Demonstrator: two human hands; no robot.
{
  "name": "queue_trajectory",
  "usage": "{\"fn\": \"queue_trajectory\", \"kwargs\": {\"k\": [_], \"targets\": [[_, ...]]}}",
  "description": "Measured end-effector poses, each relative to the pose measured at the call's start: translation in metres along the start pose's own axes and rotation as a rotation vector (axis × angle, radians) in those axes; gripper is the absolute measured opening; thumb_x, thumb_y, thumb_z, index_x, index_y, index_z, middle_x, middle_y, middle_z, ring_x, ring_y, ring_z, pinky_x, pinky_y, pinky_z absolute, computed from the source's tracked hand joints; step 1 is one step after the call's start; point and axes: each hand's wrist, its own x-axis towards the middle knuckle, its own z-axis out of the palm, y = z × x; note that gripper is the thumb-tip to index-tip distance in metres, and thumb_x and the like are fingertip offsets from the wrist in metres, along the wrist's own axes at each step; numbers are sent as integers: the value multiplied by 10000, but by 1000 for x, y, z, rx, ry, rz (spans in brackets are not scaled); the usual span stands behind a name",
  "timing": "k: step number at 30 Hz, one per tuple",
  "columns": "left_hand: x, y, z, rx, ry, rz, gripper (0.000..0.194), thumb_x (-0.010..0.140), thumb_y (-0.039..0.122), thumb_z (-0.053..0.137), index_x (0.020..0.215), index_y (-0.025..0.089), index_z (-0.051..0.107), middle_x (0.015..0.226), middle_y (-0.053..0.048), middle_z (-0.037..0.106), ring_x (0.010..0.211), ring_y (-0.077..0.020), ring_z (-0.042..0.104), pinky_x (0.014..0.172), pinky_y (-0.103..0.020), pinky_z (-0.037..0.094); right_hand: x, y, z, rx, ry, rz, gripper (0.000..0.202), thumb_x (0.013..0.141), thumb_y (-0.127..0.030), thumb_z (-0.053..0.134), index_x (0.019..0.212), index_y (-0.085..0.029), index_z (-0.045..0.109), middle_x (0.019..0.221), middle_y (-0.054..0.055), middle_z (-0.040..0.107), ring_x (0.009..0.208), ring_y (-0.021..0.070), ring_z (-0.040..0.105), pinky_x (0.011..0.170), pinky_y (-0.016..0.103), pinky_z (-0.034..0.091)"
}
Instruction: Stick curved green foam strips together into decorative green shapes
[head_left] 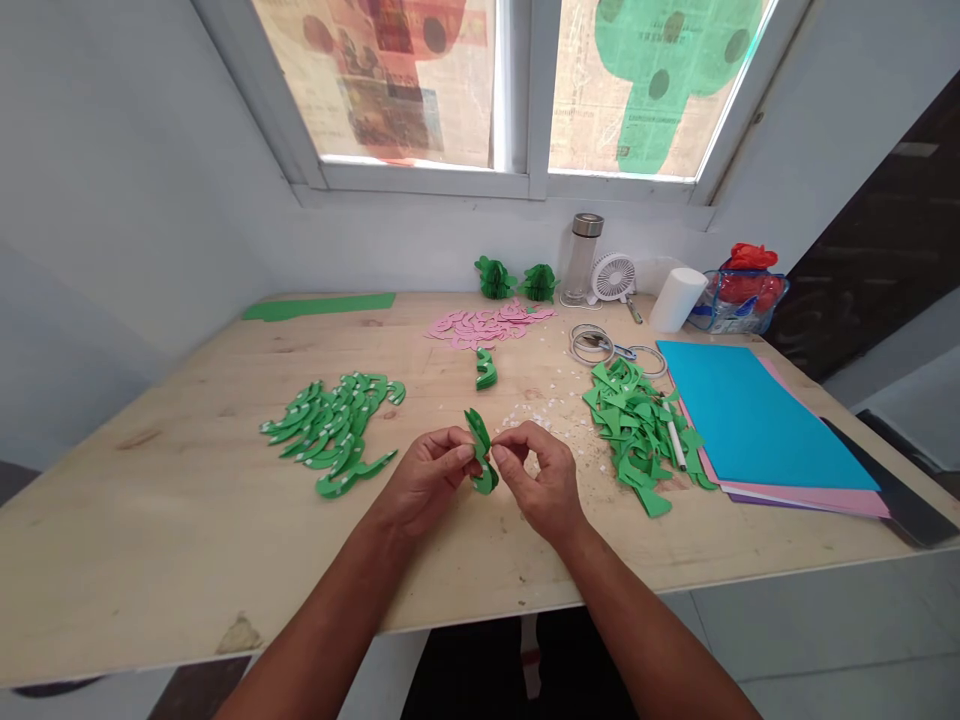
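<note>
Over the front middle of the table, my left hand (pixel 435 470) pinches a green curved paper cutout (pixel 481 452), which looks like several layers together. My right hand (pixel 541 482) has thumb and forefinger pressed together at the cutout's right edge; whatever lies between those fingertips is too small to make out. Just beyond, a small green paper stack (pixel 486 369) with pale spots rests on the wood. Left of my hands lies a spread of green cutouts (pixel 334 420) with white patches. Small white paper bits (pixel 529 415) are scattered behind my right hand.
Green scraps (pixel 634 425) with a white marker (pixel 675 440) lie right, beside coloured sheets (pixel 765 420). Tape rolls (pixel 592 345), pink cutouts (pixel 487 325) and two green folded paper pieces (pixel 495 278) sit farther back, near a bottle (pixel 581 260), a small fan (pixel 613 276) and a white roll (pixel 677 300).
</note>
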Motion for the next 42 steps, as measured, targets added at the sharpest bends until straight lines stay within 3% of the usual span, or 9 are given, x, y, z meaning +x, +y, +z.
{"fn": "queue_trajectory", "kwargs": {"k": [13,27,42], "targets": [[1,-3,0,344,-108,37,174,705,294,715,654,136,660,601,-25,617,581,-134,549,592,-257,437,2,-2,-2,83,100,110,93,775,-231,560,805,-184,635,709,13,631,616,121,554,592,243,460],[2,-3,3,435,-37,113,167,682,295,733,668,137,677,632,-19,626,595,-126,554,589,-243,456,2,1,-2,78,119,111,112,790,-231,543,797,-180,643,706,14,628,639,127,554,601,245,451],[1,-3,4,589,-58,202,188,740,324,677,695,142,672,663,-39,627,620,-140,558,600,-258,476,3,14,1,217,111,210,111,780,-270,575,790,-180,640,680,3,604,617,120,519,600,255,423]]}}
